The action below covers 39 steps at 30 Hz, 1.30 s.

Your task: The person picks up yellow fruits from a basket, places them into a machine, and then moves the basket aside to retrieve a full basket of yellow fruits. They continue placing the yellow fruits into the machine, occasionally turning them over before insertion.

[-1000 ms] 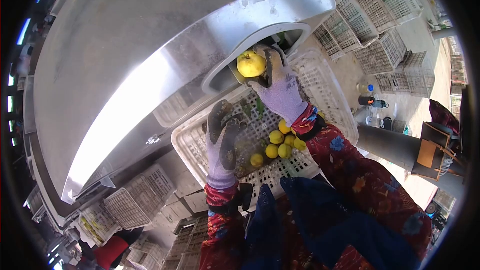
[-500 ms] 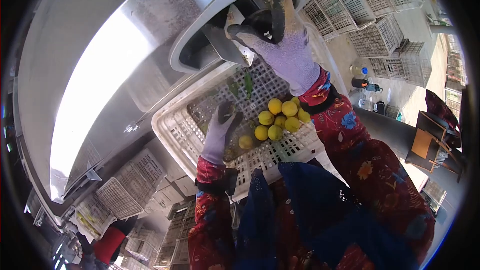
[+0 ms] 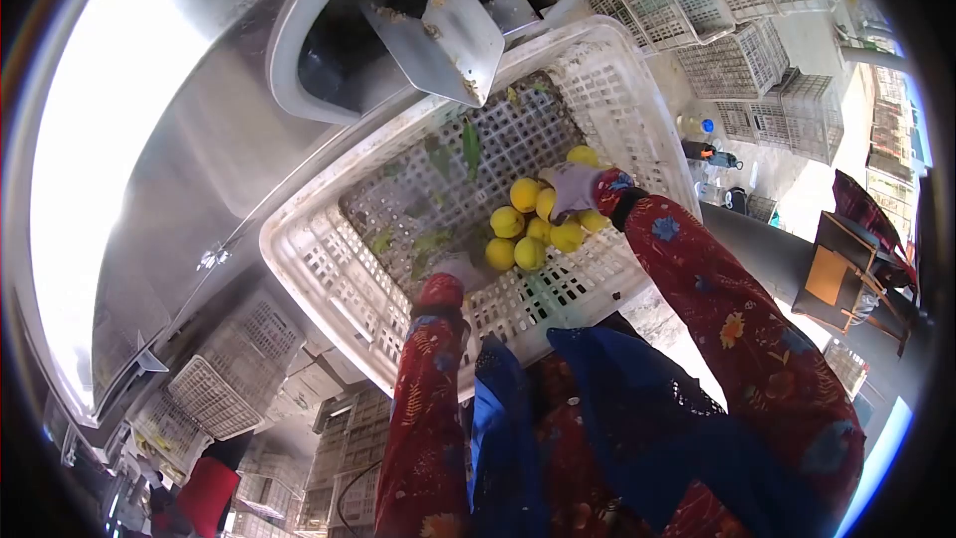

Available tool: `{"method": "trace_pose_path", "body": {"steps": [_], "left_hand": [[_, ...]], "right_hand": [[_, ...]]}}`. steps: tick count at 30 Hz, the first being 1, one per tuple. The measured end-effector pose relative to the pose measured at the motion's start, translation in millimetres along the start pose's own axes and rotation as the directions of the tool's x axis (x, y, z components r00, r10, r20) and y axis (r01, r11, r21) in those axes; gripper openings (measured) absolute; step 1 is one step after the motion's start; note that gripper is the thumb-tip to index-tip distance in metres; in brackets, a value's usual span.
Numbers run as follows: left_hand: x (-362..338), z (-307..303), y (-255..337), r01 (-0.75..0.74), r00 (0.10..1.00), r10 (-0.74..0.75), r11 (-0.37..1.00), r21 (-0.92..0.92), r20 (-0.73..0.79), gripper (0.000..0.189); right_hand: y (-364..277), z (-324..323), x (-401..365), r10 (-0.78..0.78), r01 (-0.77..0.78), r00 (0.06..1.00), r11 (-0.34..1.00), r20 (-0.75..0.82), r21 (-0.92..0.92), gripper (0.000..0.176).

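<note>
Steel machine housing (image 3: 149, 139) far to the left of the left hand (image 3: 453, 274), with a dark opening and a tilted metal chute plate (image 3: 438, 30) above and beyond both hands. Stacked small crates (image 3: 214, 394) below and left of that hand. Pale-gloved, the left hand itself sits low inside the big white crate (image 3: 329, 269) by its near wall, foreshortened behind a red floral sleeve. Fingers hidden, so whether spread or closed cannot be told. Just to its right, between the two hands, a pile of yellow fruit (image 3: 506, 222) on the crate floor. Beyond the pile, a green leaf (image 3: 471, 147). Next, the gloved right hand (image 3: 570, 189), down on the pile's far right edge and touching fruit. Fingers tucked out of sight, grasp unreadable. Well apart to the right, empty crate stacks (image 3: 767, 50) and bottles (image 3: 697, 151) on the ground.
</note>
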<state>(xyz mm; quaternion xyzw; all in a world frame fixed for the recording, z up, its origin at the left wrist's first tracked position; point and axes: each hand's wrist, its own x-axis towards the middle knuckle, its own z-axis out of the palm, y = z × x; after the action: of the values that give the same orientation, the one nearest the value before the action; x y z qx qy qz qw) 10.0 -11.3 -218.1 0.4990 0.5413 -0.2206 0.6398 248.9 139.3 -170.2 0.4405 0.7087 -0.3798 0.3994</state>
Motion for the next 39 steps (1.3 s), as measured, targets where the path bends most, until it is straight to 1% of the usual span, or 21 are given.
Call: {"method": "trace_pose_path", "body": {"steps": [1,2,4,7,10,11,13,16,19,20,22,23,25,26,29,30,32,33,36,38,39], "left_hand": [[-28.8,-21.3,-1.4,-0.052,0.998,0.057,0.975,-0.215,0.016,0.051],[-48.1,-35.5,-5.1,-0.099,0.993,0.118,0.902,-0.419,0.018,0.05],[-57.9,-29.9,-30.2,-0.454,0.891,0.297,0.547,-0.703,-0.344,0.052],[-135.6,-56.1,8.5,-0.66,0.742,0.403,0.301,-0.688,-0.535,0.054],[-192.5,-51.4,55.1,-0.562,0.754,0.37,-0.068,-0.825,-0.544,0.06],[-199.7,-52.2,62.3,-0.548,0.755,0.37,-0.098,-0.83,-0.542,0.066],[-213.5,-50.8,81.1,-0.677,0.704,0.287,-0.008,-0.736,-0.65,0.062],[-222.2,-52.5,90.6,-0.735,0.625,0.289,-0.095,-0.672,-0.725,0.058],[-229.7,-58.2,96.5,-0.869,0.493,0.237,0.104,-0.483,-0.837,0.055],[-238.0,-59.9,102.1,-0.799,0.559,0.189,-0.137,-0.585,-0.808,0.049],[-232.5,-65.1,96.7,-0.897,0.442,0.225,0.107,-0.429,-0.868,0.041],[-230.3,-67.9,95.2,-0.917,0.383,0.255,0.223,-0.332,-0.888,0.038],[-242.6,-71.8,104.2,-0.883,0.459,0.19,0.211,-0.42,-0.868,0.035],[-246.7,-72.7,107.4,-0.862,0.497,0.156,0.202,-0.465,-0.854,0.034],[-235.3,-78.1,104.6,-0.898,0.398,0.168,0.271,-0.345,-0.902,0.031],[-235.1,-82.6,104.9,-0.897,0.385,0.177,0.303,-0.322,-0.906,0.03],[-236.7,-89.8,103.8,-0.888,0.366,0.196,0.367,-0.278,-0.91,0.029],[-236.2,-91.2,103.8,-0.888,0.387,0.161,0.329,-0.32,-0.908,0.029],[-236.6,-97.8,104.1,-0.889,0.455,0.106,0.117,-0.443,-0.884,0.034],[-219.1,-97.2,87.5,-0.938,0.342,0.135,-0.006,-0.346,-0.93,0.047],[-224.8,-98.8,91.0,-0.675,0.489,0.168,-0.549,-0.494,-0.856,0.057]], "right_hand": [[1.3,-6.1,-7.9,0.026,-0.027,1.0,0.995,0.007,0.094,0.072],[16.8,-3.3,-29.1,-0.32,0.416,0.909,0.648,-0.268,0.638,0.076],[-2.9,-27.6,-73.0,-0.389,0.519,0.846,0.443,-0.365,0.731,0.077],[-39.5,-52.0,-135.7,-0.421,0.602,0.767,0.211,-0.484,0.771,0.077],[-64.4,-55.0,-173.9,-0.424,0.616,0.746,0.145,-0.514,0.774,0.077],[-71.3,-55.7,-179.0,-0.427,0.613,0.746,0.139,-0.511,0.778,0.077],[-82.7,-56.3,-178.3,-0.448,0.809,0.573,0.174,-0.686,0.561,0.075],[-98.9,-58.8,-196.9,-0.355,0.751,0.618,0.004,-0.701,0.66,0.074],[-106.1,-61.4,-209.6,-0.312,0.662,0.673,-0.152,-0.671,0.734,0.073],[-107.1,-62.0,-210.8,-0.29,0.608,0.708,-0.212,-0.644,0.765,0.073],[-108.3,-61.3,-207.9,-0.211,0.457,0.814,-0.341,-0.541,0.822,0.075],[-110.6,-61.5,-208.1,-0.197,0.541,0.763,-0.326,-0.616,0.775,0.075],[-120.3,-63.4,-206.4,-0.176,0.693,0.638,-0.292,-0.75,0.659,0.074],[-126.2,-64.0,-200.5,-0.166,0.83,0.494,-0.203,-0.853,0.52,0.079],[-128.3,-77.7,-219.0,-0.209,0.823,0.338,0.538,-0.917,0.181,0.071],[-127.2,-76.6,-214.0,-0.19,0.897,0.353,0.347,-0.916,0.274,0.073],[-128.8,-77.1,-212.7,-0.142,0.898,0.419,0.212,-0.897,0.386,0.073],[-130.1,-78.1,-211.6,-0.122,0.889,0.452,0.14,-0.884,0.436,0.073],[-132.6,-82.8,-186.6,0.064,0.869,0.4,0.29,-0.914,0.401,0.07],[-137.4,-103.3,-173.0,0.146,0.811,0.267,0.5,-0.952,0.304,0.069],[-141.4,-118.3,-164.4,0.161,0.75,0.177,0.617,-0.971,0.239,0.068]]}}
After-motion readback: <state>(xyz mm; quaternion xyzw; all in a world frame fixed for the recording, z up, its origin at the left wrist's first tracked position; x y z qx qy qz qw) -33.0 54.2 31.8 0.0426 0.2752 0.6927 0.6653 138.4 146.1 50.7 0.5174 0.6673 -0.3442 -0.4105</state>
